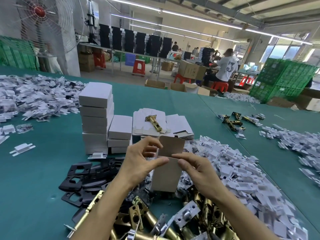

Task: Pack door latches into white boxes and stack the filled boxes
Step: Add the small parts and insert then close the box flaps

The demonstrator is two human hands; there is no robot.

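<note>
Above the latch pile, left hand and right hand each grip an open-flapped box; filled boxes already stacked, many latches remain.

Bright ceiling tube lights (edges bowed by the lens), soft shadows.

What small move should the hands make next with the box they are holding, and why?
Probably fold the raised top flap down and tuck it in. The box stands upright between the left hand and right hand, its flap open, with closed boxes stacked behind. Whether a latch is already inside cannot be seen.
</note>
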